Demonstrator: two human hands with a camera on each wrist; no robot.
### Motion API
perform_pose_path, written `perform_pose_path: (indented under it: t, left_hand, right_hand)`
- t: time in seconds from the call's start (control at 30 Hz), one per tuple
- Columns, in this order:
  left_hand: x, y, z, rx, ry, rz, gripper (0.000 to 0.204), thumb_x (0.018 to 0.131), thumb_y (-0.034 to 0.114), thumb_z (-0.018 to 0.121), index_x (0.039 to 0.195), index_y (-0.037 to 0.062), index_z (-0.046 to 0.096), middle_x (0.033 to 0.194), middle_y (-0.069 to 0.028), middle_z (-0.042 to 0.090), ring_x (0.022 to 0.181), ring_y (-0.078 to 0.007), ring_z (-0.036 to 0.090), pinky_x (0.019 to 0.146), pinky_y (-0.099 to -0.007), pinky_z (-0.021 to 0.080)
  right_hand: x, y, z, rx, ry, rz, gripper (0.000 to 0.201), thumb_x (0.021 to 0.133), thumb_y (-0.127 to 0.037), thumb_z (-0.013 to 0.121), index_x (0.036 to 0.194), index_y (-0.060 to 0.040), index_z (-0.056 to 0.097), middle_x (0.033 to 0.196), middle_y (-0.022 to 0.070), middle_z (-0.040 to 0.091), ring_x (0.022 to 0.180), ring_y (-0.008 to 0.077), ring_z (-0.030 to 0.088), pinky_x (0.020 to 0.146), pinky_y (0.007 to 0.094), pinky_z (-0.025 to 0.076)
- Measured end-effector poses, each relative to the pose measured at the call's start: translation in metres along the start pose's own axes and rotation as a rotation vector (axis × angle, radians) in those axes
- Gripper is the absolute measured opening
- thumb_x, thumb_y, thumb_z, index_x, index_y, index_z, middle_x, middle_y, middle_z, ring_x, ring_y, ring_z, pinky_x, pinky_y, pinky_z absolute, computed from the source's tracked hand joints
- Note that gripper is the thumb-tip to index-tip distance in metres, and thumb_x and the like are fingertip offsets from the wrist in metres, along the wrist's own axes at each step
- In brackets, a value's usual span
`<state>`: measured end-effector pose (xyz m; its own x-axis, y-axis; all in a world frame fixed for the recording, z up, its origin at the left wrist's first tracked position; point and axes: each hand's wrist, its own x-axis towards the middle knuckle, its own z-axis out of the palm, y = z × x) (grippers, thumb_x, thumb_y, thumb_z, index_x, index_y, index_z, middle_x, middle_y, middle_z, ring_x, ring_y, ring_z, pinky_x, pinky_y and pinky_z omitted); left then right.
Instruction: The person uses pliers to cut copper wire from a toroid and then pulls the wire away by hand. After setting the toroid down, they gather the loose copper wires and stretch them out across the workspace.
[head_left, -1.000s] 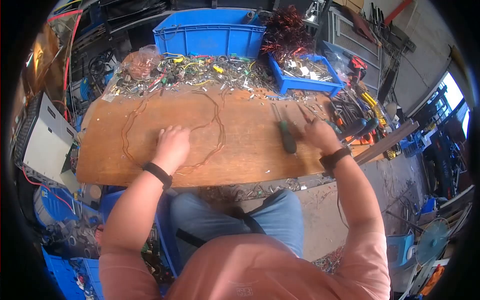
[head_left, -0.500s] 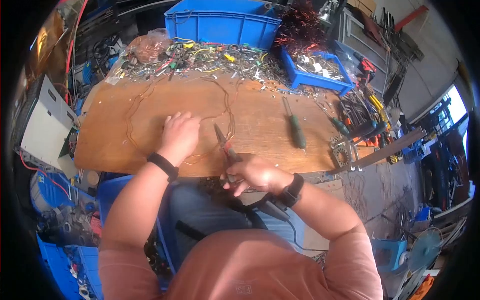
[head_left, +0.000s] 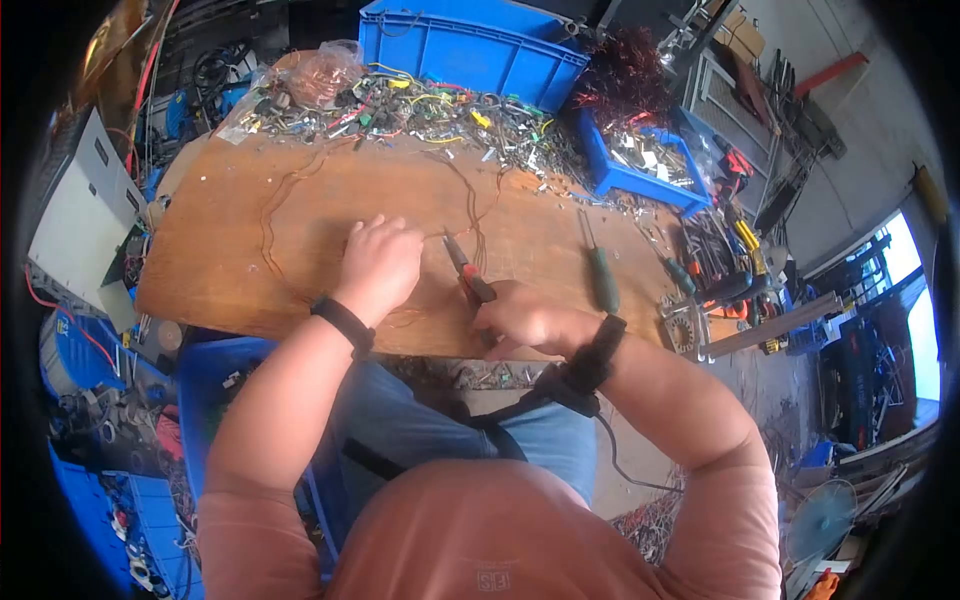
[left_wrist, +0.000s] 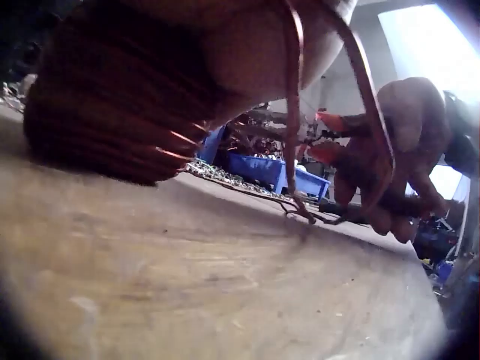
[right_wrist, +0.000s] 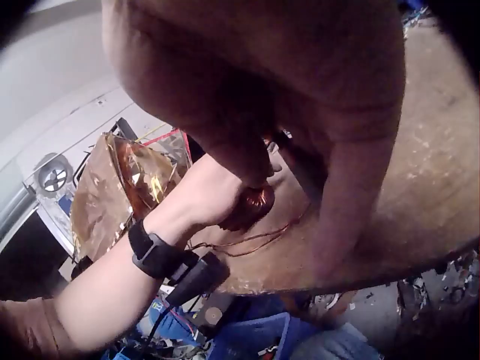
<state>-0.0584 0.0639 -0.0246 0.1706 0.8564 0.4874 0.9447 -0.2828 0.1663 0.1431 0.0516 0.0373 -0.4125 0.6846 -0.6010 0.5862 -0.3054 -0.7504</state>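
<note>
My left hand [head_left: 383, 262] lies over the table and grips a copper wire coil [left_wrist: 112, 97]. In the head view the coil is hidden under the hand; the right wrist view shows its shiny end beneath the fingers. Loose copper wire [head_left: 272, 225] runs out from the coil in wide loops on the wood, and one bent strand [left_wrist: 369, 94] rises close to the left wrist camera. My right hand [head_left: 525, 315] holds pliers [head_left: 466, 268] with red and dark handles. Their tip points forward, right beside a wire strand and a short way right of my left hand.
A green-handled screwdriver [head_left: 603, 280] lies on the wooden table [head_left: 200, 290] to the right. Scrap bits [head_left: 420, 108] cover its far edge before a large blue bin [head_left: 470, 50]. A smaller blue tray [head_left: 650, 185] and assorted tools [head_left: 715, 260] stand at the right.
My right hand has come left from the tool side with the pliers, first low at the table's front edge, then forward to the wire. The left hand stays in place over the coil.
</note>
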Motion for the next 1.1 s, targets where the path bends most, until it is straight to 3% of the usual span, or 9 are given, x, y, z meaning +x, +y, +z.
perform_pose_path:
  t: [0.13,0.27,0.37,0.47,0.67,0.77,1.1]
  left_hand:
    - [-0.001,0.001,0.001,0.018,0.005,-0.001,0.014,0.082,0.017,0.057,0.075,0.0095,0.066,0.081,-0.0059,0.060,0.087,-0.0256,0.056,0.077,-0.0411,0.043]
    - [-0.003,-0.003,0.006,0.015,0.056,0.030,0.012,0.081,0.017,0.058,0.074,0.0096,0.066,0.079,-0.0054,0.059,0.086,-0.0248,0.056,0.075,-0.0403,0.043]
    - [-0.003,-0.002,0.006,-0.044,0.058,0.010,0.013,0.076,0.012,0.054,0.068,0.0096,0.064,0.079,-0.0069,0.059,0.086,-0.0276,0.056,0.076,-0.0434,0.043]
    - [-0.004,-0.002,0.006,-0.059,0.057,0.005,0.013,0.076,0.011,0.054,0.070,0.0094,0.065,0.079,-0.0072,0.059,0.086,-0.0277,0.056,0.077,-0.0434,0.043]
    - [-0.002,-0.003,0.002,-0.050,0.044,0.014,0.010,0.077,0.011,0.058,0.073,0.0091,0.067,0.080,-0.0051,0.059,0.084,-0.0264,0.055,0.073,-0.0403,0.042]
    - [-0.005,-0.003,0.006,-0.040,0.031,-0.019,0.010,0.078,0.010,0.058,0.074,0.0086,0.067,0.082,-0.0054,0.060,0.084,-0.0268,0.055,0.074,-0.0411,0.043]
    - [0.000,0.002,0.005,-0.107,0.081,-0.104,0.011,0.080,0.013,0.059,0.076,0.0065,0.067,0.084,-0.0077,0.061,0.087,-0.0293,0.056,0.077,-0.0433,0.043]
  right_hand:
    - [0.035,0.008,-0.001,-0.195,0.052,-0.056,0.022,0.085,-0.010,0.056,0.097,0.0080,0.054,0.084,0.0133,0.057,0.077,0.0232,0.059,0.068,0.0373,0.057]
    - [0.037,-0.007,0.001,-0.015,0.040,0.001,0.019,0.085,-0.008,0.054,0.096,0.0073,0.054,0.086,0.0130,0.056,0.077,0.0232,0.058,0.068,0.0400,0.057]
    - [0.047,-0.005,0.001,-0.041,0.071,0.007,0.027,0.082,-0.015,0.052,0.097,0.0068,0.061,0.094,0.0150,0.061,0.087,0.0262,0.061,0.066,0.0390,0.053]
    - [0.045,-0.014,0.006,-0.025,0.039,-0.017,0.021,0.085,-0.009,0.054,0.098,0.0073,0.053,0.091,0.0121,0.054,0.078,0.0229,0.058,0.070,0.0402,0.057]
    - [0.040,-0.022,0.011,0.098,0.032,-0.019,0.022,0.085,-0.012,0.055,0.099,0.0048,0.054,0.092,0.0112,0.054,0.077,0.0231,0.058,0.066,0.0420,0.056]
    - [0.044,-0.018,0.015,0.062,0.125,0.013,0.022,0.085,-0.016,0.056,0.097,0.0023,0.057,0.087,0.0095,0.055,0.076,0.0207,0.058,0.062,0.0412,0.055]
    - [0.041,-0.032,0.008,-0.167,0.126,0.059,0.029,0.088,-0.031,0.053,0.081,-0.0042,0.061,0.068,0.0066,0.056,0.063,0.0167,0.056,0.054,0.0314,0.050]
